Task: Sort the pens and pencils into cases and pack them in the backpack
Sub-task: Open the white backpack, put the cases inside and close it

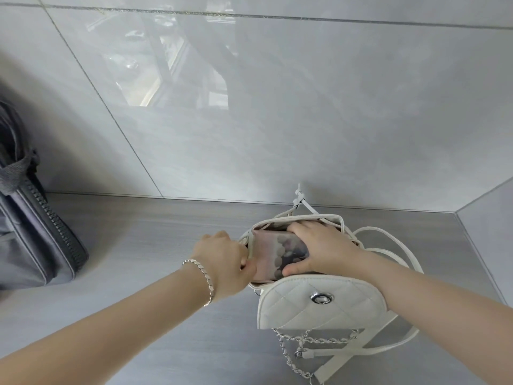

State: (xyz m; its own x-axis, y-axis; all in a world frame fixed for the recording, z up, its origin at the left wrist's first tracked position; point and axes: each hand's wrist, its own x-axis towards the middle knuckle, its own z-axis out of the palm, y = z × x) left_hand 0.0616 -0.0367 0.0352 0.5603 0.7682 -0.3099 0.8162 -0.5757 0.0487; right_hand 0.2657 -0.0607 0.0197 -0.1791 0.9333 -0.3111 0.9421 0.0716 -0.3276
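Note:
A small white quilted backpack (319, 304) stands on the grey table, its flap hanging forward and its mouth open. A pinkish pencil case (274, 254) with a dotted pattern lies partly inside the opening. My right hand (322, 248) grips the case from above, fingers over its far side and thumb on its near edge. At the left rim of the opening, my left hand (224, 262) pinches the backpack's edge and holds it apart. No loose pens or pencils are visible.
A dark grey bag (33, 232) with a heavy black zipper lies at the table's left edge. Glossy grey wall tiles (249, 107) rise right behind the backpack. White straps (388, 245) and a silver chain (299, 354) trail from the backpack to the right and front.

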